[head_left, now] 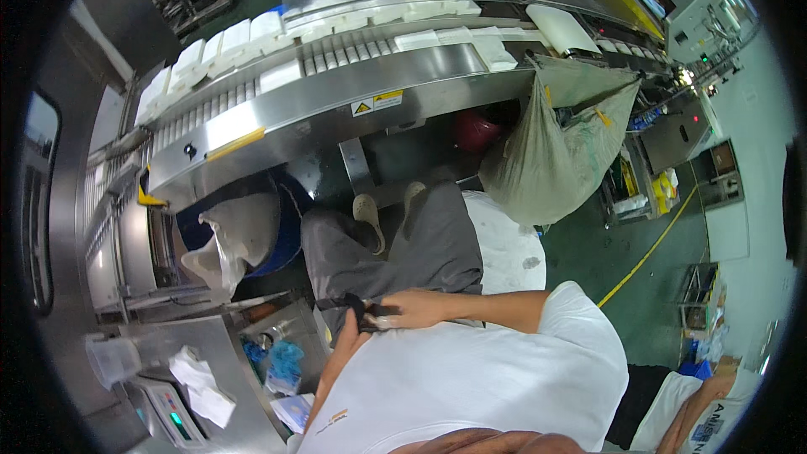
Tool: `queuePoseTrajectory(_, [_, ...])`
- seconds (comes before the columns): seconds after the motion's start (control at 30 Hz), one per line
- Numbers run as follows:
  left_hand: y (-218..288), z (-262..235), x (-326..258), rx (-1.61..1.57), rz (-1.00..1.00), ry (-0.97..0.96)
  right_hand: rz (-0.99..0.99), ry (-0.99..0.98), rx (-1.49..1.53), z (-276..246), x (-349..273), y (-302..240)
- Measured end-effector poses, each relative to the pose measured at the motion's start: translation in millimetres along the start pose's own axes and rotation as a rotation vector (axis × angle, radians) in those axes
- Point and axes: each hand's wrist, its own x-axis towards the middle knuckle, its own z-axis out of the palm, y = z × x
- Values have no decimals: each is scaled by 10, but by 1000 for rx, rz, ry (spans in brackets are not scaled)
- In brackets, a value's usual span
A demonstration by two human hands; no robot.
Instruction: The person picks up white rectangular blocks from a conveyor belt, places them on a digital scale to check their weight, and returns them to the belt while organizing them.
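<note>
Both my hands are close together at my waist, over the top of my grey trousers [403, 256]. My left hand [351, 333] is closed on a black strap-like piece of fabric [353, 303] at the left hip. Reaching across from the right, my right hand [410, 309] has its fingers curled against the same dark fabric; what lies inside them is hidden. The exact kind of the black piece is too small to make out. I am seated, with my light clogs [368, 223] on the floor under the conveyor.
A roller conveyor [324, 59] carries white packs [265, 27] ahead. A cloth sack [555, 160] hangs at right; a blue bin [290, 219] with a white bag stands left. Near left are a scale [172, 412] and an open drawer [290, 340]. Another person's arm [702, 408] shows lower right.
</note>
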Motion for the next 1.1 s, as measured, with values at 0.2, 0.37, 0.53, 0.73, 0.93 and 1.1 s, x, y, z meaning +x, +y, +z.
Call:
queuePoseTrajectory(0.2, [271, -212, 265, -195, -360, -259, 137, -12, -178, -262, -532, 173])
queuePoseTrajectory(0.37, [51, -372, 279, -151, -348, -401, 40, -73, -103, -340, -545, 349])
queuePoseTrajectory(0.53, [-159, -355, 221, -39, -515, -269, 291, -93, 7, -535, -458, 197])
queuePoseTrajectory(0.73, [521, -510, 383, 200, -340, -329, 97, 112, -14, -780, -288, -38])
queuePoseTrajectory(0.93, [577, -598, 349, 374, -436, -289, -15, 173, -155, -764, -43, -77])
queuePoseTrajectory(1.1, [1046, -800, 408, 294, -296, 66, -258, 496, -352, -773, 366, 180])
